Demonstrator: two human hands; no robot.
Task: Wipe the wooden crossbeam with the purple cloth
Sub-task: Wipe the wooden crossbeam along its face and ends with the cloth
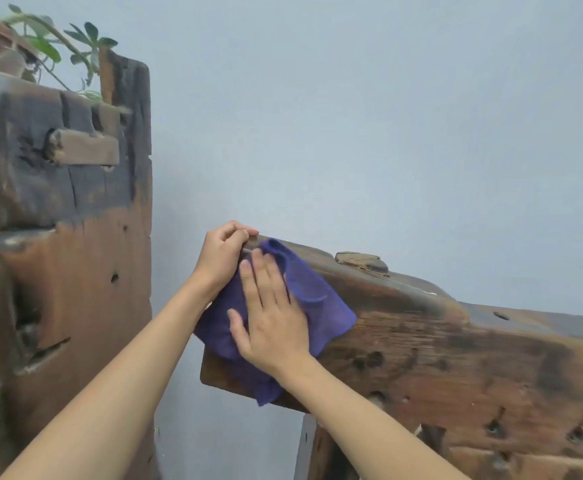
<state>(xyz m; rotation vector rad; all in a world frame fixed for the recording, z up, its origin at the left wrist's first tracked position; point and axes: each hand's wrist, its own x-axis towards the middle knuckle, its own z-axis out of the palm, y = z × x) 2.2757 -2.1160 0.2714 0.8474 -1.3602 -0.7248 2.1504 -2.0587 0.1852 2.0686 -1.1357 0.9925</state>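
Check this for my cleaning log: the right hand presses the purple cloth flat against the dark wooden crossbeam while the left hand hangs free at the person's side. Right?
Not quite. The head view shows the left hand gripping the end of the dark wooden crossbeam, not hanging free. The right hand does press the purple cloth flat against it.

You are in a room that looks like part of a home. A plain pale blue wall (369, 116) fills the far side. Old dark wood furniture stands against it: a tall worn post (75, 237) on the left and a low wooden crossbeam (456, 358) on the right. A green leafy plant (58, 43) sits up top, far left.
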